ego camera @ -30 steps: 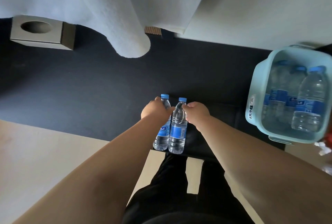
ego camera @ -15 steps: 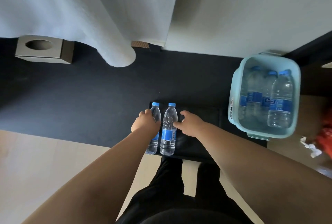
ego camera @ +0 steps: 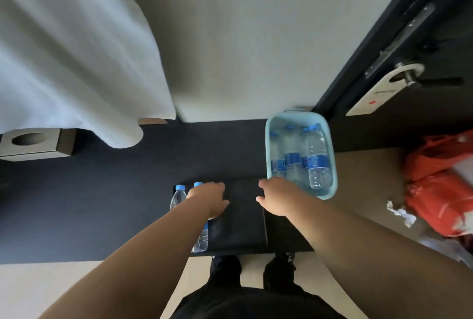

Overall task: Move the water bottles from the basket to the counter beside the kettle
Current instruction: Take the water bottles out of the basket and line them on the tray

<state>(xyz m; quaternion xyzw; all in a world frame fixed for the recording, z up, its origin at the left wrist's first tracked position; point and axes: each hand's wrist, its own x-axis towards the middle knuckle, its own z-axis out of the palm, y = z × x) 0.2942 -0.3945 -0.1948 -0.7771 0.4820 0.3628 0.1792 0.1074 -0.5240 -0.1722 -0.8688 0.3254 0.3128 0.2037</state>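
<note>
While upright, bottles (ego camera: 179,197) stand (caps up), hands (ego camera: 275,197) empty.

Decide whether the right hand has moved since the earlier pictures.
Yes. The right hand has left the two bottles on the black surface and shifted right, toward the blue basket; it is now empty.

A white curtain (ego camera: 71,57) hangs down from eleven o'clock, its rounded hem reaching a tan tissue box (ego camera: 33,143) at nine o'clock. A pale wall (ego camera: 243,45) fills twelve o'clock. At two o'clock stands a dark door (ego camera: 422,45) with a metal handle (ego camera: 419,79), and a white hanger tag (ego camera: 378,91) is looped over that handle. At three o'clock an orange plastic bag (ego camera: 440,185) lies on the beige floor (ego camera: 363,180), with crumpled white paper (ego camera: 401,212) just beside it.
</note>
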